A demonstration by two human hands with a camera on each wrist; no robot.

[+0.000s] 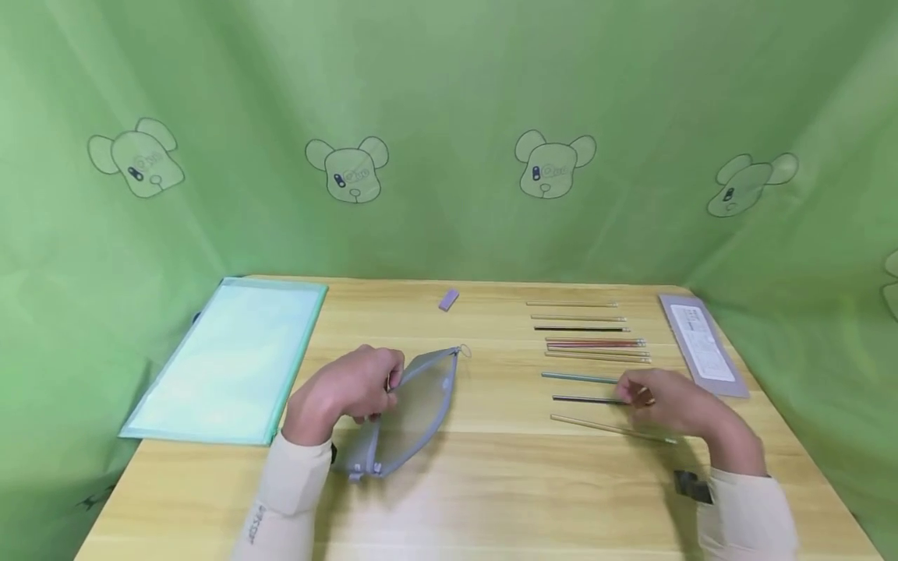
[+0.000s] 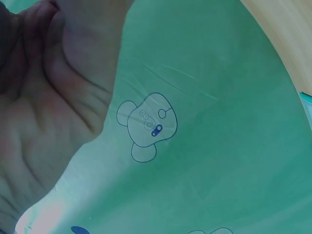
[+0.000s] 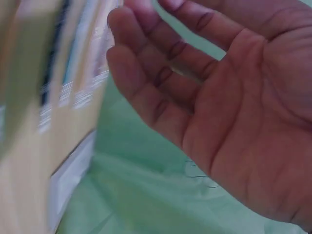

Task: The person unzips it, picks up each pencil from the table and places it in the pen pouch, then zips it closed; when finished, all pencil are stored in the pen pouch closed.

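Note:
My left hand [image 1: 351, 387] grips one edge of a grey-blue zippered pouch [image 1: 415, 421], whose mouth gapes upward and to the right. In the left wrist view only the palm and wrist show; the pouch is out of that view. My right hand [image 1: 666, 399] hovers by the right ends of a teal pencil [image 1: 577, 377] and a black pencil [image 1: 586, 400]. Just below it in the head view lies a plain wood pencil [image 1: 596, 425]. The right wrist view shows its fingers [image 3: 129, 73] loosely bent, with nothing visible in them.
Several more pencils [image 1: 595, 344] lie in rows farther back. A purple eraser [image 1: 448, 300] is at the back middle. The pale teal-edged folder [image 1: 224, 358] covers the left side, and a lilac packet with a white label [image 1: 704, 343] lies at right. Green curtains surround the table.

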